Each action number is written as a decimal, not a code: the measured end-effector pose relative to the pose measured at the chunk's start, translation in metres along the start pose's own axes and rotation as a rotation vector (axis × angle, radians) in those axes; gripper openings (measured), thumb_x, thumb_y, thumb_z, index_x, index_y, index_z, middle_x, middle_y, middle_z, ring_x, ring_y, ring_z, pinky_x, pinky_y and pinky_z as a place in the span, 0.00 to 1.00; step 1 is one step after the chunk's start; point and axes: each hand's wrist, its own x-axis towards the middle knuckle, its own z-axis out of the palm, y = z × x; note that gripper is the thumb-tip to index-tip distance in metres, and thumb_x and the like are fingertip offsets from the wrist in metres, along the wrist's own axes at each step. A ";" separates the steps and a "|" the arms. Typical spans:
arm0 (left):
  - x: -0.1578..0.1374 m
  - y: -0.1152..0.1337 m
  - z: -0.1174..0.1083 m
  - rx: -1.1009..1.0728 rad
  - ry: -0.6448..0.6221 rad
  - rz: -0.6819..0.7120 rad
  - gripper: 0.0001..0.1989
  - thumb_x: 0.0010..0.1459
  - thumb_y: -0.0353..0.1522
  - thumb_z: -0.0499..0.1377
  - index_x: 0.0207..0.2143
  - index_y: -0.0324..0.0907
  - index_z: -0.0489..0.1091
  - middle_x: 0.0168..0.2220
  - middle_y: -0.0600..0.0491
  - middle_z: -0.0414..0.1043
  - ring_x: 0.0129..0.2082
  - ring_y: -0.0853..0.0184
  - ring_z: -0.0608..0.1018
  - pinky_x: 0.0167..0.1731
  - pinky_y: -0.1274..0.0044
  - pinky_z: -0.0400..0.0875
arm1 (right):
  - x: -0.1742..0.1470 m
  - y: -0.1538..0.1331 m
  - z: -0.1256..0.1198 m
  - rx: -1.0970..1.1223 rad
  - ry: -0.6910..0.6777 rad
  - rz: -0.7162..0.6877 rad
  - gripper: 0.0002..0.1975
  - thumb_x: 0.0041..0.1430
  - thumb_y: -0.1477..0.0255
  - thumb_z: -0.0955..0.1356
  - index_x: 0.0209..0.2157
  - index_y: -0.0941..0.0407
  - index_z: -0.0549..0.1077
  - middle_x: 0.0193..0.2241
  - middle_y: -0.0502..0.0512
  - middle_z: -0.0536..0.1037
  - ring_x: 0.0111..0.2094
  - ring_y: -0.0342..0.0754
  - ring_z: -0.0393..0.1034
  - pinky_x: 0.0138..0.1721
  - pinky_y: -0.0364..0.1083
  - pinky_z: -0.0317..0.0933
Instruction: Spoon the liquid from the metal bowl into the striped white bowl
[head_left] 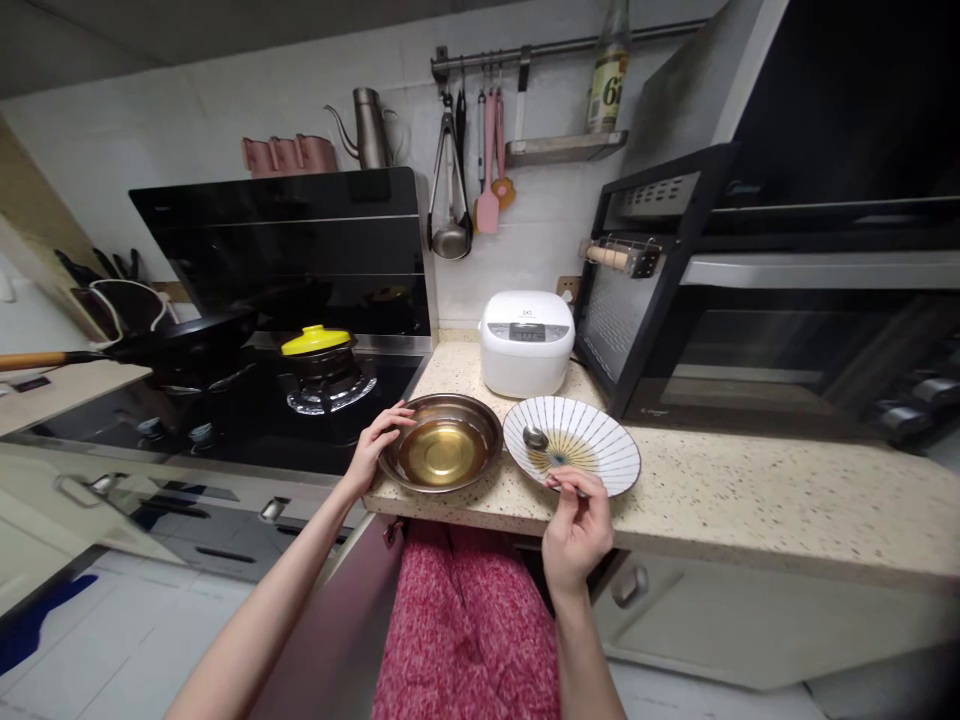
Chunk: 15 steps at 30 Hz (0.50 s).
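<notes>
My left hand [377, 443] rests on the left rim of a round metal bowl [491, 432], its fingers stretched out over the edge. A golden-brown liquid [442, 455] covers the bowl's bottom. Between the thumb and fingers of my right hand [579, 520] is the handle of a metal spoon [535, 438]. The spoon's head hangs over a white plate with dark radial stripes [613, 445], just right of the bowl. Some thin yellowish liquid seems to lie in the plate's middle. Part of the spoon's handle is hidden by my fingers.
A white rice cooker [526, 345] stands behind the plate. Left is a gas stove [247, 430] with a yellow-lidded pot [316, 342] and a black wok [187, 340], whose wooden handle sticks out left. A black rack with an oven [787, 350] borders the speckled counter [750, 490] at right.
</notes>
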 end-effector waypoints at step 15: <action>0.000 0.000 0.000 -0.001 -0.001 -0.002 0.12 0.60 0.35 0.59 0.40 0.42 0.82 0.55 0.45 0.77 0.69 0.47 0.64 0.71 0.54 0.49 | 0.005 0.005 -0.007 -0.158 -0.103 -0.326 0.13 0.66 0.82 0.64 0.44 0.53 0.74 0.34 0.52 0.79 0.37 0.47 0.76 0.39 0.48 0.72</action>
